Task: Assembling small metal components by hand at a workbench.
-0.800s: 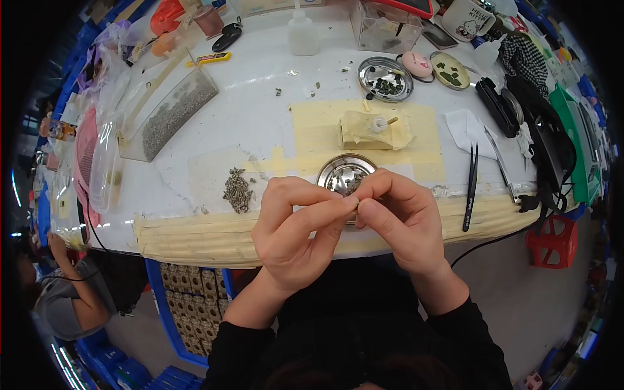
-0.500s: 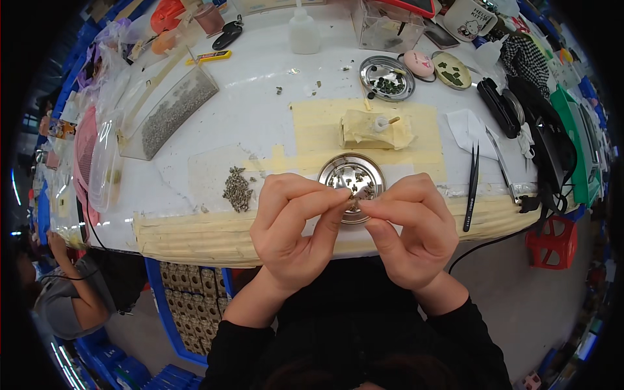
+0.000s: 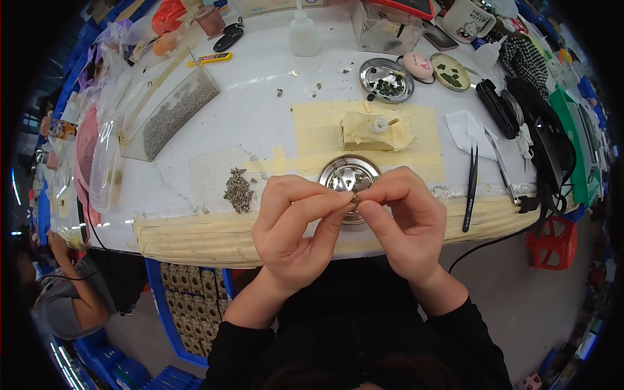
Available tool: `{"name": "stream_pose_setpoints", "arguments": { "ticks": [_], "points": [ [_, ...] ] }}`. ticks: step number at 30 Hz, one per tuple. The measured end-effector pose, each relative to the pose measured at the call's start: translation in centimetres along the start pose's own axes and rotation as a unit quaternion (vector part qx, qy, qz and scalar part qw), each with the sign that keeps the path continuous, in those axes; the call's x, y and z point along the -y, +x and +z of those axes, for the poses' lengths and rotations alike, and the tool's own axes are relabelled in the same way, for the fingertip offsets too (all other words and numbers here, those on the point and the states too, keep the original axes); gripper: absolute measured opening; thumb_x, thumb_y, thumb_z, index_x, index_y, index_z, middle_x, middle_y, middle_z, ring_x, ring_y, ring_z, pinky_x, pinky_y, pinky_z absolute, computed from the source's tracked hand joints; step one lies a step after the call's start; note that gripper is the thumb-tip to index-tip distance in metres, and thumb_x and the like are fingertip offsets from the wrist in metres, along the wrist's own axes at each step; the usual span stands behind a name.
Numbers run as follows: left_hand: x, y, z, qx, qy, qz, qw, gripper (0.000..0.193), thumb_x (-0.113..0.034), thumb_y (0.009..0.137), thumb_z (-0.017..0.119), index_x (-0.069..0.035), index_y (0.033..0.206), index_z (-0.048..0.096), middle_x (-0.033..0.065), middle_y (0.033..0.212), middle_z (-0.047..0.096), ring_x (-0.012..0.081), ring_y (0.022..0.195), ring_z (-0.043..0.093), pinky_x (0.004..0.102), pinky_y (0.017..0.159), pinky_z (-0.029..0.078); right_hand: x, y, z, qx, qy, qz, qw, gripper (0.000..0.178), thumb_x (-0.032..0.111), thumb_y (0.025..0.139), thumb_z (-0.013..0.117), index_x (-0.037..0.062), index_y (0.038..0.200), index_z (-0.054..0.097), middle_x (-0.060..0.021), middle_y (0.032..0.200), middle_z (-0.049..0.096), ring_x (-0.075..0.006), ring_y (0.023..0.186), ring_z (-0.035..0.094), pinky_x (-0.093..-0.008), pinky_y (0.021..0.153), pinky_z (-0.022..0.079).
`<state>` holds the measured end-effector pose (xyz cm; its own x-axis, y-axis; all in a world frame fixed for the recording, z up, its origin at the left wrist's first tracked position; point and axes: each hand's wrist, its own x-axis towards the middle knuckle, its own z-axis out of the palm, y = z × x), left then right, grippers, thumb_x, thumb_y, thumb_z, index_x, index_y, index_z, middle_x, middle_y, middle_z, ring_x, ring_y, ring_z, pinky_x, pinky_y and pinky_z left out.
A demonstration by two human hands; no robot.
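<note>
Over the near table edge, my left hand (image 3: 296, 231) pinches a tiny brownish metallic-looking part (image 3: 354, 200) between thumb and fingertips. My right hand (image 3: 409, 224) closes thumb and forefinger on its other side, so the fingertips of both hands nearly meet. The part's exact kind is too small to make out. Just beyond the fingers is a round steel dish (image 3: 325, 170) with several small pieces in it, its near side partly hidden by my hands. Left of my left hand lies a heap of small greyish parts (image 3: 238, 190) on a clear sheet.
A taped block (image 3: 374, 133) with a small white nozzle stands beyond the dish. Black tweezers (image 3: 470, 188) lie to the right. A clear tray of grey bits (image 3: 172, 120) sits left. Farther back are a white squeeze bottle (image 3: 304, 36) and another steel dish (image 3: 383, 96) holding dark-green pieces.
My right hand has shifted slightly left, its thumb and forefinger coming up against the tiny part. My left hand has hardly moved.
</note>
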<state>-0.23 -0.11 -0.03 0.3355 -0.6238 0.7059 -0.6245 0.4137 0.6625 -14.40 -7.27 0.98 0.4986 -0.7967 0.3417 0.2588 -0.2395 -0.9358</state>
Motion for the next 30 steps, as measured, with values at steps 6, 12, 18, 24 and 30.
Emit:
{"name": "stream_pose_setpoints", "arguments": {
  "ticks": [6,12,18,24,30],
  "points": [
    [-0.1,0.1,-0.1,-0.001,-0.001,-0.022,1.0,0.023,0.007,0.072,0.078,-0.002,0.092,0.072,0.0058,0.086,0.066,0.0202,0.077,0.059,0.0293,0.067,0.045,0.7,0.3,-0.4,0.015,-0.207,-0.197,0.958,0.023,-0.005,0.076,0.076,0.0016,0.099,0.074,-0.0079,0.085,0.065,-0.0169,0.073,0.059,-0.0254,0.062,0.046],
    [0.0,0.0,-0.1,-0.002,-0.024,-0.022,0.999,0.022,0.005,0.073,0.078,-0.003,0.092,0.073,0.0056,0.085,0.066,0.0196,0.077,0.058,0.0287,0.067,0.045,-0.1,-0.1,-0.2,0.015,-0.137,-0.089,0.986,0.02,-0.003,0.081,0.073,-0.0005,0.102,0.073,-0.0085,0.088,0.064,-0.0138,0.076,0.06,-0.0244,0.067,0.049],
    [0.0,0.0,-0.1,-0.003,-0.028,-0.024,0.999,0.022,0.005,0.073,0.078,-0.003,0.093,0.073,0.0054,0.085,0.066,0.0191,0.077,0.058,0.0285,0.067,0.045,-0.4,-0.1,-0.3,0.045,-0.01,0.006,0.999,0.017,0.0,0.089,0.067,-0.0027,0.106,0.071,-0.0077,0.095,0.062,-0.0109,0.082,0.061,-0.0229,0.072,0.05],
    [0.2,0.0,-0.2,0.001,-0.03,-0.01,0.999,0.024,0.004,0.073,0.078,-0.006,0.095,0.074,0.0046,0.086,0.065,0.018,0.077,0.058,0.0277,0.067,0.044,0.0,-0.1,-0.2,0.061,0.14,0.122,0.981,0.016,0.005,0.096,0.061,-0.0039,0.108,0.066,-0.0056,0.099,0.061,-0.0085,0.086,0.059,-0.0221,0.074,0.049],
    [0.2,0.0,-0.1,0.004,-0.036,-0.007,0.999,0.026,0.004,0.073,0.078,-0.007,0.096,0.075,0.0043,0.086,0.065,0.0174,0.077,0.057,0.0277,0.067,0.044,-0.5,0.0,-0.7,0.093,0.211,0.157,0.96,0.016,0.006,0.097,0.06,-0.0041,0.108,0.064,-0.0033,0.102,0.06,-0.0076,0.088,0.059,-0.0224,0.076,0.05]
  ]
}}
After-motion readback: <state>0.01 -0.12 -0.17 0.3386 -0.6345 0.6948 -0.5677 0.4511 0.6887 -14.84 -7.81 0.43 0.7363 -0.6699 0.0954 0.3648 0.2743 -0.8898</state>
